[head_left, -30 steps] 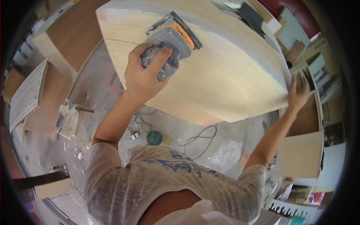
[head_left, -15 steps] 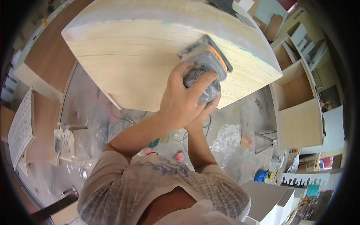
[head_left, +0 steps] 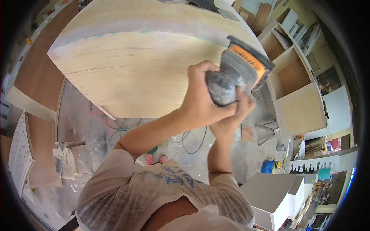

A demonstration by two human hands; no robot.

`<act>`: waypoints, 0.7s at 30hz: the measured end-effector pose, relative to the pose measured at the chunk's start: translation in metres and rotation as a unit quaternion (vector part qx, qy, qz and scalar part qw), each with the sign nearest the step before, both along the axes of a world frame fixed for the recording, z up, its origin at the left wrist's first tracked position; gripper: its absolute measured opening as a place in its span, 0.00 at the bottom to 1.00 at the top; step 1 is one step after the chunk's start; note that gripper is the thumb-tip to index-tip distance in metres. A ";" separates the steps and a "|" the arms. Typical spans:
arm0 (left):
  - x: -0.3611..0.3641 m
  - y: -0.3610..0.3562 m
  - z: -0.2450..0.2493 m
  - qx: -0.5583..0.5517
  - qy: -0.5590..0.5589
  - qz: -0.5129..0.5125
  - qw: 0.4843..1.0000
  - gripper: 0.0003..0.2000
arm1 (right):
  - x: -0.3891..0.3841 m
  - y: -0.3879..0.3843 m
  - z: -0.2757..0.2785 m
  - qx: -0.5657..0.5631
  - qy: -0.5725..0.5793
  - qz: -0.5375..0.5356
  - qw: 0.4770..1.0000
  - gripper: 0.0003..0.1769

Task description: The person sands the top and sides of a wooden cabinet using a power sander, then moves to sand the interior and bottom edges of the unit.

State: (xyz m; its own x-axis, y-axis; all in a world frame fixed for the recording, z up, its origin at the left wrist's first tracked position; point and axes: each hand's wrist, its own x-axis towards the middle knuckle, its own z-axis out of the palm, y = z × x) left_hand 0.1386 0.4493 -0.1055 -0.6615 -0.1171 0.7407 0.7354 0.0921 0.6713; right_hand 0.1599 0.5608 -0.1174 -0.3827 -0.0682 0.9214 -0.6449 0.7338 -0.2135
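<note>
An electric sander (head_left: 236,71), dusty grey-black with an orange band, is at the right end of a pale wooden panel (head_left: 127,73). It is tilted, with its dark pad facing up and right. My left hand (head_left: 200,92) wraps round the sander's rounded body from the left. Closed at the body's lower right is my right hand (head_left: 233,113), partly hidden behind the left. Whether the pad touches the panel's edge cannot be made out. Fine dark grain lines run along the panel, below a whitish band.
Brown boards (head_left: 42,57) stand on the left. An open-fronted wooden cabinet (head_left: 300,111) is on the right, above a white box (head_left: 266,200). Loops of cable (head_left: 192,144) lie on the stained floor. A blue item (head_left: 268,166) sits at the lower right.
Both hands have carried the sander from the panel's face to the right and tilted it, so the orange band shows more. The view has shifted a little.
</note>
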 end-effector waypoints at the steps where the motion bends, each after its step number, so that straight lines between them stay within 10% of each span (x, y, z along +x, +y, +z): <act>1: -0.002 0.006 0.007 -0.005 0.040 -0.031 0.999 0.42 | -0.004 0.009 0.012 0.025 0.014 -0.029 0.999 0.54; 7: -0.001 0.010 0.084 -0.104 0.171 -0.093 0.975 0.36 | -0.033 0.050 0.121 -0.052 0.085 -0.002 0.995 0.49; 11: -0.005 -0.039 0.085 -0.246 0.138 0.025 0.959 0.29 | -0.079 0.084 0.179 -0.178 -0.220 0.190 0.940 0.42; 17: -0.043 -0.213 0.056 -0.499 0.121 0.337 0.789 0.23 | -0.151 0.072 0.222 -0.010 -0.405 0.138 0.904 0.37; 21: -0.007 -0.298 0.071 -0.454 0.001 0.291 0.842 0.20 | -0.171 0.031 0.251 0.179 -0.563 -0.005 0.807 0.45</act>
State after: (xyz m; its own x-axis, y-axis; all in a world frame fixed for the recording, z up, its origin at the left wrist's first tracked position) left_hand 0.1317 0.1511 -0.0346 -0.6861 0.1952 0.7008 0.3898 0.9120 0.1276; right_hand -0.0107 0.5918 0.1340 -0.9656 -0.2442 -0.0897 -0.1830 0.8826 -0.4331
